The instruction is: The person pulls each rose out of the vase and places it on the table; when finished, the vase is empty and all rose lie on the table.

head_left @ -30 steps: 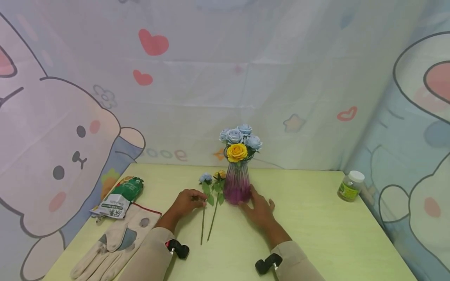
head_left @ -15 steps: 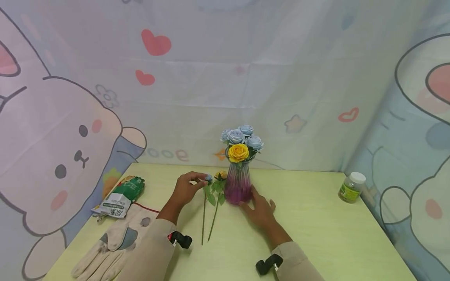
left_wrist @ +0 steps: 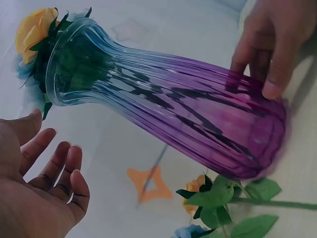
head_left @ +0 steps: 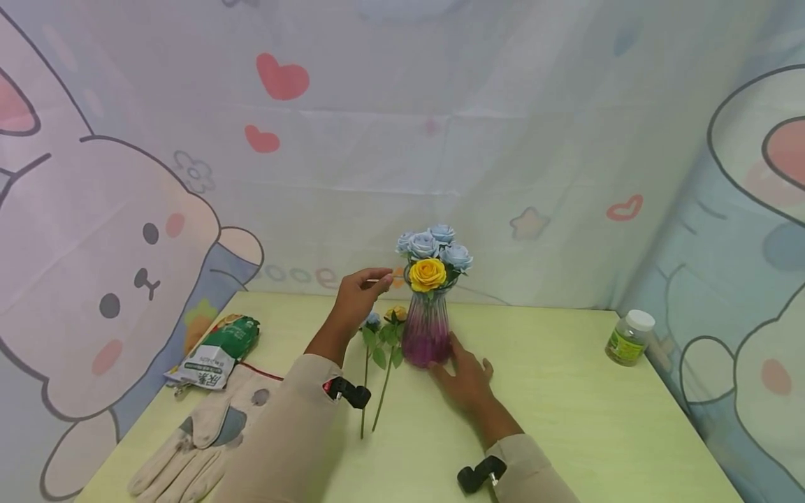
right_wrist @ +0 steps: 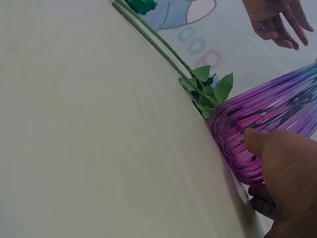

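A ribbed glass vase (head_left: 428,328), clear above and purple below, stands upright with several light-blue roses (head_left: 423,244) and a yellow rose (head_left: 428,274) in it. My right hand (head_left: 467,374) holds its base; in the right wrist view the thumb lies on the purple glass (right_wrist: 247,134). Beside the rim, my left hand (head_left: 360,302) is raised, its fingers loosely bent around nothing in the left wrist view. Left of the vase, a blue rose (head_left: 372,320) and another yellow rose (head_left: 397,314) lie on the table, their stems toward me.
White work gloves (head_left: 210,433) lie at the table's left, with a green and white packet (head_left: 216,353) behind them. At the right edge stands a white-lidded jar (head_left: 629,337). A printed cloth (head_left: 478,154) hangs behind the table (head_left: 566,419).
My left hand has risen from the loose flower stems, past the blue rose head, to the vase's rim. The right hand has stayed at the vase's base.
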### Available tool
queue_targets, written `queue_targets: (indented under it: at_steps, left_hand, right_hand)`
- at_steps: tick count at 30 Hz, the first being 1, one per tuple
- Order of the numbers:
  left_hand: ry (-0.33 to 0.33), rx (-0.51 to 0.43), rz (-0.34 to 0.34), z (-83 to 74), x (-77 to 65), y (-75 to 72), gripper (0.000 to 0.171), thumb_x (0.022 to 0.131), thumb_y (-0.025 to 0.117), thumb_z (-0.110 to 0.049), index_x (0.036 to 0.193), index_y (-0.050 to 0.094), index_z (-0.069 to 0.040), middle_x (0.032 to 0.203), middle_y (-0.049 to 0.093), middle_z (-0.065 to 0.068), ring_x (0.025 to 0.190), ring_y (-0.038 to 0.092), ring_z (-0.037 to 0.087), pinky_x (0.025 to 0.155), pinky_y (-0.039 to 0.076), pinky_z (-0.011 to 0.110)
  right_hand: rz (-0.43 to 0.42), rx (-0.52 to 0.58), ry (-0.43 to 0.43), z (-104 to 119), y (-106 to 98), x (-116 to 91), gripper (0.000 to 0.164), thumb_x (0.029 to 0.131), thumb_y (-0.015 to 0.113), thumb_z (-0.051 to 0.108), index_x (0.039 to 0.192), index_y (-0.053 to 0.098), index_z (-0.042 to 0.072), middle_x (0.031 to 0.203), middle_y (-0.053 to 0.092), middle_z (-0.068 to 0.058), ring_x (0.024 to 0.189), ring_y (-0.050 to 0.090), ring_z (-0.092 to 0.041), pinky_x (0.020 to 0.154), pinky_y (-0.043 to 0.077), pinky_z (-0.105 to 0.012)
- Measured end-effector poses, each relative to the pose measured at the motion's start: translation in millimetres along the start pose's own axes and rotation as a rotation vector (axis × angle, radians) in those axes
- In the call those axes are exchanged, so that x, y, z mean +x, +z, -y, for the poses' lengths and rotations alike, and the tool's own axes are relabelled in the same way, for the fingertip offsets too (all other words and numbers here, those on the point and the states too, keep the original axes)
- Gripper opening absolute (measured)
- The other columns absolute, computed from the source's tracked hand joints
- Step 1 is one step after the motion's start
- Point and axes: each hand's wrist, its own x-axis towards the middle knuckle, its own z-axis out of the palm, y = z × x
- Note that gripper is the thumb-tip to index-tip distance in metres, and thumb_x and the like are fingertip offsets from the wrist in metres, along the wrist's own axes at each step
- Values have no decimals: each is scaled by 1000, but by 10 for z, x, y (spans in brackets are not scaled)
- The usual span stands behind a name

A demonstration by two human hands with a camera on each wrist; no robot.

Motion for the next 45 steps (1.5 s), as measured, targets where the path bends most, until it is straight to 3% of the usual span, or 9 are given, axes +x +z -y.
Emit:
queue_targets:
  at_steps: [9, 17, 21, 29, 37, 40, 45]
  left_hand:
    - [-55, -60, 52, -111, 239, 160, 46, 113, 62, -33, 155, 62, -14, 156, 62, 12, 143, 61, 34, 124, 48, 56]
    - [-88, -63, 111, -200, 314, 276, 43, 115, 59, -31, 152, 64, -12, 160, 57, 14, 150, 55, 36, 126, 45, 58]
    - [-88, -79, 95, -187, 328, 316, 39, 114, 61, -28, 148, 68, -10, 163, 55, 13, 151, 55, 36, 126, 46, 57]
    - [-104, -158, 20, -186, 343, 350, 30, 111, 64, -20, 135, 74, -5, 153, 63, 15, 146, 58, 36, 126, 47, 55]
    - [-69, -156, -28, -317, 332, 316, 28, 110, 68, -24, 129, 75, -5, 146, 67, 15, 141, 60, 35, 125, 45, 58]
    - [-28, -143, -37, -371, 325, 295, 28, 110, 68, -23, 129, 75, -5, 138, 70, 15, 133, 62, 33, 124, 45, 61]
    - [58, -98, -47, -436, 323, 256, 26, 110, 68, -21, 129, 74, -4, 110, 74, 6, 103, 65, 26, 100, 57, 46]
  right_hand:
    - [8, 15, 5, -3, -10, -13, 86, 106, 65, 53, 173, 30, 11, 167, 53, -14, 154, 52, -42, 127, 12, -80]
    - [1, 8, -5, -38, 8, -26, 87, 106, 64, 55, 173, 32, 10, 167, 53, -12, 152, 54, -44, 125, 13, -81]
    - [7, 11, -2, -36, 12, -31, 87, 106, 64, 55, 173, 31, 10, 168, 52, -12, 153, 53, -43, 126, 12, -81]
    - [9, 15, -3, -32, 21, -32, 86, 106, 64, 55, 173, 32, 10, 167, 52, -14, 152, 53, -44, 125, 12, -81]
    - [3, 15, -16, -16, 13, -19, 87, 106, 64, 56, 172, 32, 8, 166, 53, -15, 152, 53, -45, 125, 13, -81]
    - [1, 14, -17, -5, 2, -16, 87, 106, 64, 56, 172, 32, 8, 167, 53, -15, 152, 53, -44, 125, 13, -81]
    - [-11, 18, -27, 0, -11, -10, 86, 107, 64, 56, 172, 33, 8, 166, 53, -14, 152, 53, -45, 124, 12, -82]
